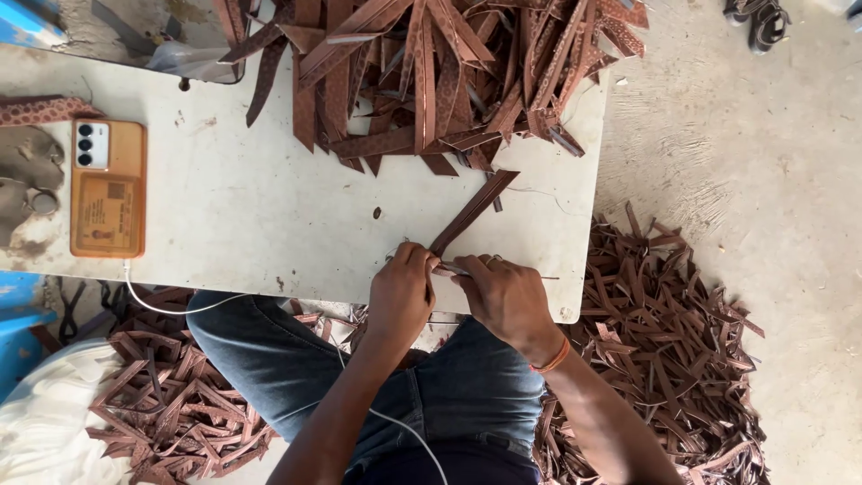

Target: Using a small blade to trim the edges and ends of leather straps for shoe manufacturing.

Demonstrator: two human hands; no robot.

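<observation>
One long brown strap [471, 213] lies slantwise on the white bench [269, 207], its far end pointing up toward the heap and its near end caught at the bench's front edge between the two hands. The left hand [401, 292] curls over that near end, thumb and fingers pinched shut on the strap, knuckles facing up. The right hand [507, 296] sits just beside it, touching or nearly touching, fingers bent and closed on what looks like a thin metal tool [458, 269] and the strap's tip; exactly what it grips is too small to tell. An orange band [552, 359] circles the right wrist. Beyond the strap, at the bench's far side, a big loose heap of brown straps [431, 72] spreads across the top, some ends hanging over the edge. To the left on the bench rests a phone in an orange-brown case [108, 189], lying flat with its back up, a white cable [180, 310] running from its lower end down over the bench edge and across the person's lap. The person wears blue jeans [269, 359]. On the concrete floor [763, 180], cut brown strap pieces [664, 341] lie piled to the right of the legs, and another pile [171, 404] lies to the left beside a white sack [45, 422]. A sandal [759, 20] shows at the top right corner.
</observation>
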